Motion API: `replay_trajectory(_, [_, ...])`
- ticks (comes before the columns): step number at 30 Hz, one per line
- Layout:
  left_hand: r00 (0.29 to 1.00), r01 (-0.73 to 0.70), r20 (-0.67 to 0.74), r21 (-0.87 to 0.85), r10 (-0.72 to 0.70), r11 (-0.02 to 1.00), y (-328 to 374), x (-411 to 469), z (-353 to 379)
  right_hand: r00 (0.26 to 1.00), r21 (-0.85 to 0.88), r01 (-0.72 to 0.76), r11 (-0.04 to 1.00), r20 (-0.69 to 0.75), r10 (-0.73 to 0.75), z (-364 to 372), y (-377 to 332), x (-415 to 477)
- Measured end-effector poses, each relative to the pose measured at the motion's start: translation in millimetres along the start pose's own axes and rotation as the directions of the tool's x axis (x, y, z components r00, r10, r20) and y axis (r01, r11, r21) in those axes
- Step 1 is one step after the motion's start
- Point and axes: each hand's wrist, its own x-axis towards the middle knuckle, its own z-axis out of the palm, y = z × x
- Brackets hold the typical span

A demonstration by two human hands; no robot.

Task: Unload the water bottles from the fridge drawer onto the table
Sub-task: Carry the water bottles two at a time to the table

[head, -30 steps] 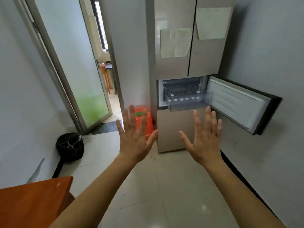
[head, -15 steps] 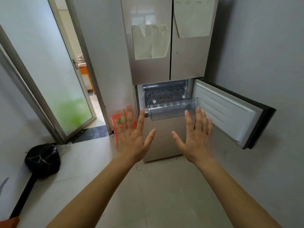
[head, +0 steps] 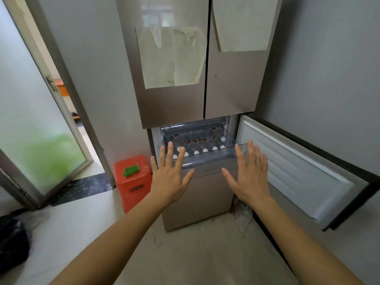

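Observation:
A clear plastic fridge drawer (head: 207,159) is pulled out of the beige fridge (head: 174,103), below its two upper doors. Several water bottles (head: 200,145) with white caps and red labels lie packed inside it. My left hand (head: 169,175) is raised in front of the drawer's left end, palm forward, fingers spread, holding nothing. My right hand (head: 249,174) is up before the drawer's right end, equally spread and empty. Neither hand touches the drawer. No table is in view.
The compartment's door (head: 302,171) swings open to the right, close to the grey wall. An orange plastic stool (head: 132,181) with a green piece on top stands left of the fridge. A glass door (head: 30,124) stands ajar at left. A black bag (head: 12,243) lies on the floor at lower left.
The view has come much closer to the fridge and turned right; the orange table at lower left has left the frame. Both hands stay spread and empty, now level with the drawer front.

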Motion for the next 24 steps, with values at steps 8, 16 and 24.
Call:
replay_trajectory(8, [0.988,0.007,0.153,-0.016,-0.005,1.0,-11.5,89.6,63.3,0.992,0.014,-0.052,0.999,0.114,0.05,65.9,34.2,84.7])
replay_trajectory(16, [0.94,0.13,0.324,-0.045,-0.109,0.99,-11.3,191.8,129.7,0.947,0.109,-0.001,0.994,0.319,-0.034,166.8,63.9,200.7])
replay_trajectory(24, [0.831,0.387,0.473,-0.118,-0.291,0.914,-11.1,281.7,194.9,0.834,0.195,-0.035,0.98,0.545,-0.079,268.0,112.2,303.3])
